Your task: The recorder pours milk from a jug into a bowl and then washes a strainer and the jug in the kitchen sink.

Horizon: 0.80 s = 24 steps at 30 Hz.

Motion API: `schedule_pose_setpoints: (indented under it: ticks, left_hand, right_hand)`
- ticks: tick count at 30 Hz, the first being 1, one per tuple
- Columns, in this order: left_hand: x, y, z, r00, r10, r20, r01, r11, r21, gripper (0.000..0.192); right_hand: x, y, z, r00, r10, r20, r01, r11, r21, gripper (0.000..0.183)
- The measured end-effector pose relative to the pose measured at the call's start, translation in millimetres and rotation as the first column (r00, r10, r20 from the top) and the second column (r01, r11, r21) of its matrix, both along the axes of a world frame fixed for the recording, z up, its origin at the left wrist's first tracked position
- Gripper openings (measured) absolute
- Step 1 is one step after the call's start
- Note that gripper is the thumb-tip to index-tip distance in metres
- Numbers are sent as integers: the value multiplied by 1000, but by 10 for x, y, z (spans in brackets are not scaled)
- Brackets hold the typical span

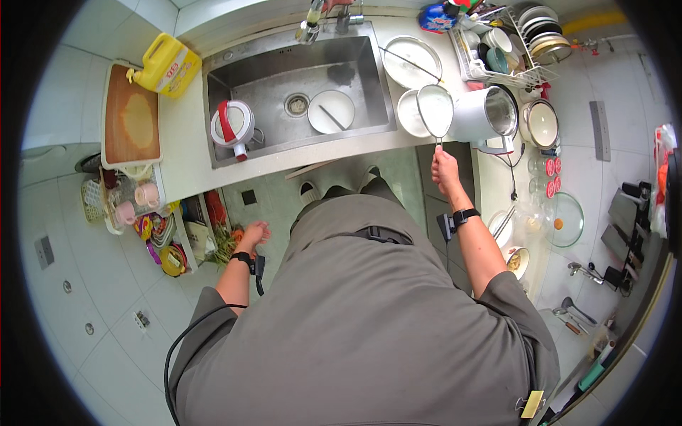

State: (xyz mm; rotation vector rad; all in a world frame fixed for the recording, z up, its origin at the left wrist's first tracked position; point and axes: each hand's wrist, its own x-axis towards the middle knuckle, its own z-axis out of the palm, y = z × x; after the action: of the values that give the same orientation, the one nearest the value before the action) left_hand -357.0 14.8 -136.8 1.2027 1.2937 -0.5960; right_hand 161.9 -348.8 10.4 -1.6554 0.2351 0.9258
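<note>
My right hand (444,169) grips the handle of a fine-mesh strainer (436,109). The strainer overlaps the right side of a white bowl (409,114) on the counter; whether it rests on the rim I cannot tell. Just right of it, a white jug with a metal interior (482,114) is tilted on its side or leaning, its mouth facing right. My left hand (257,234) hangs empty beside my body, fingers loosely apart. In the steel sink (256,85) are a white appliance head with a red handle (232,125) and a white dish (331,109) with a thin dark stick across it.
Behind the bowl lies a white plate (413,58) with a thin stick across it. A loaded dish rack (495,48) stands back right. A yellow jug (169,65) and a cutting board (133,114) sit left of the sink. A glass lid (566,221) is on the right-hand counter.
</note>
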Motion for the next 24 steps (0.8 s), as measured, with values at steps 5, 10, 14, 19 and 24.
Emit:
schedule_pose_setpoints:
  ticks: [5,10,14,19,24]
  left_hand:
    - [-201,-53,-323,998,60,13,-60,998,-12,34]
    - [-304,-125,-702,995,91,50,-88,994,-59,32]
    - [-352,-228,-870,989,131,65,-124,987,-98,30]
    - [-352,-345,-895,985,163,53,-158,983,-89,29]
    - [-465,-420,-956,977,211,43,-204,971,-122,29]
  right_hand:
    - [3,4,160,999,29,-14,-30,999,-21,44]
    - [45,-75,288,997,45,-63,-46,999,-24,43]
    - [91,-86,470,995,70,-76,-74,996,-46,42]
    - [138,-85,714,990,95,-99,-99,994,-34,42]
    - [170,-60,863,988,105,-111,-110,993,-43,41]
